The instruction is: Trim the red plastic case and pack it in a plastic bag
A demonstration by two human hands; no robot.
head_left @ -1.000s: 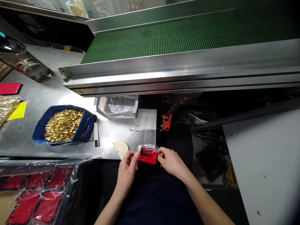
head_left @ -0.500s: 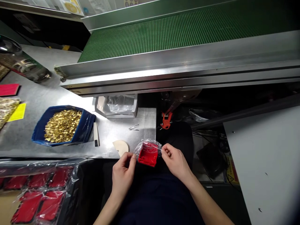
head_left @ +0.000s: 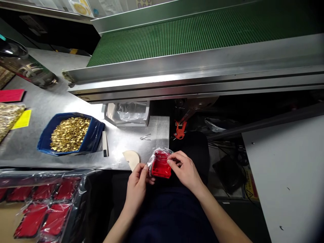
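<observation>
A red box-like piece (head_left: 161, 166) in clear plastic film (head_left: 155, 156) is over my lap, just off the table's front edge. My left hand (head_left: 138, 179) pinches the film at the left side of the piece, some fingers reaching under it. On the other side my right hand (head_left: 183, 168) is closed, thumb and forefinger pressed on the film at the upper right of the piece. Close to my left hand, a cream rounded flat piece (head_left: 132, 158) lies on the metal table (head_left: 116, 141). Small metal nippers (head_left: 145, 137) lie behind it.
A blue bin (head_left: 47, 138) of gold pieces and a clear-fronted tray (head_left: 146, 118) stand on the table. Beyond runs a green conveyor (head_left: 162, 40). Wrapped red pieces (head_left: 57, 217) fill a lined box at lower left. An orange-handled tool (head_left: 180, 131) hangs right of the table.
My right hand has moved left, from the stretched film's edge onto the red piece's upper right. My left hand has shifted slightly right, and its fingers now show under the piece.
</observation>
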